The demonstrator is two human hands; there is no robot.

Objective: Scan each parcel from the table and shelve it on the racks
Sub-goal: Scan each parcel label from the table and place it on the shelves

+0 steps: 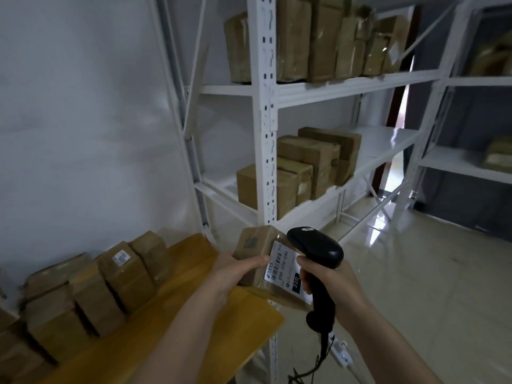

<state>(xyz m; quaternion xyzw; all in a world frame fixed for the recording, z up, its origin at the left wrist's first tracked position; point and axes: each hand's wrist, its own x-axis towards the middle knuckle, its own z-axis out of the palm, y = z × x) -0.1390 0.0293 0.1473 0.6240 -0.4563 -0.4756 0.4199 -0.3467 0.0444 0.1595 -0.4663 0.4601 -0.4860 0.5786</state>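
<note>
Two hands: I have both in view at 6 o'clock, each clamped on its own item, close together but not touching.
Left hand (235, 268): I grip the parcel from its left side, thumb laid across the top edge next to the label.
Parcel (260, 245): brown taped cardboard box, held in the air just past the desk's right corner, tilted, with its label side turned up toward me.
Shipping label (285, 268): white, with a barcode and the print "220-220-C40"; its lower right edge is hidden behind the scanner.
Right hand (329, 284): my fingers are wrapped round the scanner's handle.
Barcode scanner (315, 246): black, pistol-shaped, head just over the label's right end; its cable hangs down toward 6 o'clock.
Desk (194, 300): yellow wooden top at 7 o'clock, against the wall.
Waiting parcels (116, 284): brown boxes in a row along the desk's far edge, standing on end, touching one another.
Rack (267, 112): white steel shelving from 12 to 2 o'clock.
Shelved parcels (304, 167): boxes standing side by side on the middle shelf, more on the shelf above.
Second rack (471, 162): at 3 o'clock, blurred, with a few parcels.
</note>
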